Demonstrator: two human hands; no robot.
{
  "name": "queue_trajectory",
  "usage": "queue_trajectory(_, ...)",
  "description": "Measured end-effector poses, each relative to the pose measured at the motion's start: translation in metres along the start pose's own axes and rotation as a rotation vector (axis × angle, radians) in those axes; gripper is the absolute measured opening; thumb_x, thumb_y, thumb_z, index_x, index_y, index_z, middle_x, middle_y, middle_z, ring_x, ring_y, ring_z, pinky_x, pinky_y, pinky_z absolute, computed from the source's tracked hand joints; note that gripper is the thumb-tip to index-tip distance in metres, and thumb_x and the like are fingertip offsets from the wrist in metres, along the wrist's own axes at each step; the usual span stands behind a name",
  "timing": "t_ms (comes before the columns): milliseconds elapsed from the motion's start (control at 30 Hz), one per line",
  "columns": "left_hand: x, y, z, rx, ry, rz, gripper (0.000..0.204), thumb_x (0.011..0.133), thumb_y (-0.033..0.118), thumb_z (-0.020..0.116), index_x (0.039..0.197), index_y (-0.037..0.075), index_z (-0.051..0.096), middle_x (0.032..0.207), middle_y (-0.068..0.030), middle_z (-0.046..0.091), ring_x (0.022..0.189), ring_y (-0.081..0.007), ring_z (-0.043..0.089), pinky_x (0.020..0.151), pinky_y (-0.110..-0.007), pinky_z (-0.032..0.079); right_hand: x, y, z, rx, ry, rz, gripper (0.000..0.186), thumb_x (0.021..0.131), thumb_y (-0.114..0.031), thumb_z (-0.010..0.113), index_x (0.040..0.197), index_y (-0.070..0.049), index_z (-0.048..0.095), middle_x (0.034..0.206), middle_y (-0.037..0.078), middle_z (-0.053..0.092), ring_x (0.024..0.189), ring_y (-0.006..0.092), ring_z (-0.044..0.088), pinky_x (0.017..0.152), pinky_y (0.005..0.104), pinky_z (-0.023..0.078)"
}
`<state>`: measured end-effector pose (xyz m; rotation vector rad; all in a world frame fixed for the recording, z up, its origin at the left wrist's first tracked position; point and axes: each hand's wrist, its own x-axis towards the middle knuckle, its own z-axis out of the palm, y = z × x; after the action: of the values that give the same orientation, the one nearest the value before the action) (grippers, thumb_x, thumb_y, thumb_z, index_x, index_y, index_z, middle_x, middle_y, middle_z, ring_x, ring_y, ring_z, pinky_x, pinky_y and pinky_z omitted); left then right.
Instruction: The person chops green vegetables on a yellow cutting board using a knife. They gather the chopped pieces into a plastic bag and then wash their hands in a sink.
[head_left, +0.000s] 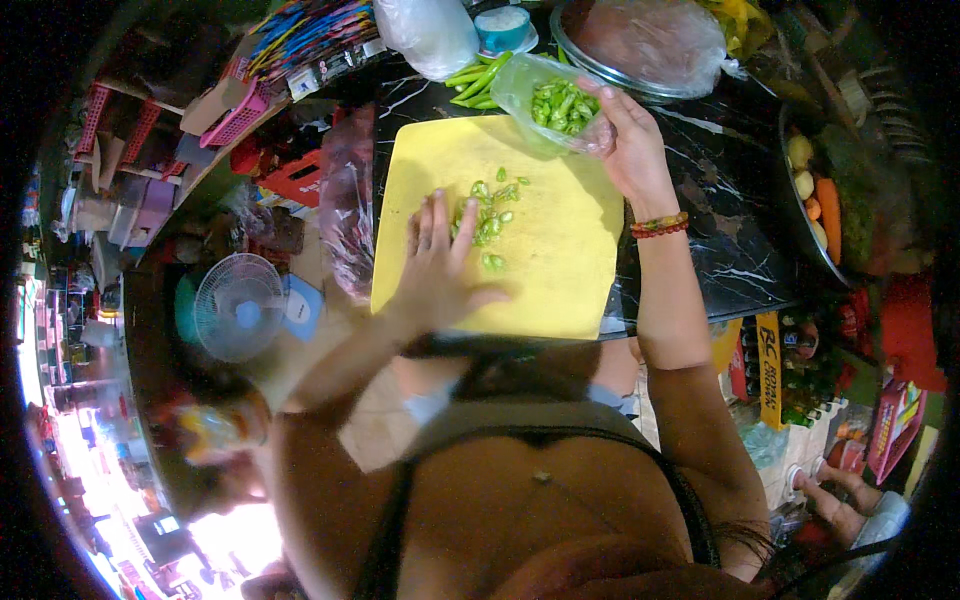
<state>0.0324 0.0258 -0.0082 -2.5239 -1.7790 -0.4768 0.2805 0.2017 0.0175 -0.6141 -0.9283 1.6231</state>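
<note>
A yellow cutting board [555, 270] lies on the dark marbled table. My left hand [440, 255] is over it with fingers spread, beside and partly over a small heap of chopped green chili pieces [490, 222]. At the board's far right edge, my right hand [630, 135] grips a clear plastic bag [515, 85] by its side. Cut green pieces [565, 108] show inside that bag. Just past the board, next to the bag, lie several whole green chilies [480, 82].
A white plastic bag [428, 35], a blue tub [502, 30] and a bagged metal basin [640, 45] stand at the back. A pan with carrots [828, 215] sits at the right. A fan [240, 305] stands left; bottle crates [768, 370] and another person's legs [835, 495] are lower right.
</note>
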Motion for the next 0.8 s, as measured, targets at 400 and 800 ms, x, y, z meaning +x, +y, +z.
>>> queue_trajectory(400,0.082,0.008,0.037,-0.343,-0.101,0.401,0.043,0.094,0.027,0.062,0.131,0.006,0.058,0.139,-0.0184,0.051,0.135,-0.04,0.041,0.115,-0.049,0.033,0.001,-0.006,-0.001,0.013,0.042,0.003,0.038,0.106,-0.025,0.05,0.129,0.003,0.06,0.059,-0.005,0.045,0.054,0.0077,0.046,0.059,0.0272,0.049)
queue_trajectory(800,0.08,-0.043,0.013,-0.13,-0.014,0.219,0.012,0.087,0.009,0.064,0.096,0.006,0.057,0.099,-0.0158,0.056,0.087,-0.0365,0.059,0.076,-0.044,0.05,-0.002,-0.002,0.002,-0.028,0.016,-0.003,0.038,0.106,-0.027,0.051,0.129,0.002,0.06,0.057,-0.005,0.043,0.053,0.0075,0.045,0.058,0.0271,0.049)
